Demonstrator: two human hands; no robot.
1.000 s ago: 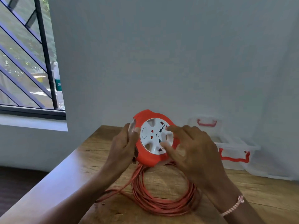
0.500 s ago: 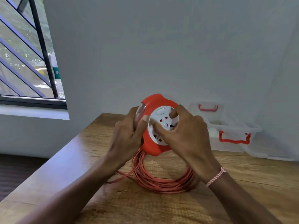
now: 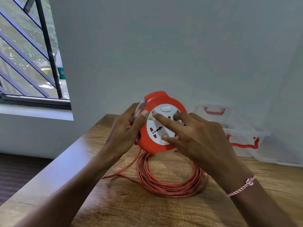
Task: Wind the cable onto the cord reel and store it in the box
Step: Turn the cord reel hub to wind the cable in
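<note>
The cord reel [image 3: 157, 99] is a round orange case with a white socket disc, held upright above the wooden table [image 3: 114, 207]. My left hand [image 3: 126, 130] grips its left rim, thumb on the front edge. My right hand [image 3: 195, 136] lies against the white disc with fingers spread, fingertips pressing into its recesses. The orange cable [image 3: 165, 182] hangs from the reel's underside into a loose coil of several loops on the table below. The clear plastic box [image 3: 246, 133] with red handles stands at the back right against the wall, lid on.
The table's left edge runs diagonally from the wall toward me, with dark floor [image 3: 18, 172] beyond it. A barred window [image 3: 29, 51] is at the upper left. Another clear plastic piece [image 3: 277, 154] lies right of the box by the wall.
The white disc has turned: its oval button went from the left side to the top. My right fingers shifted and spread on the disc. The reel stays in my left hand.
</note>
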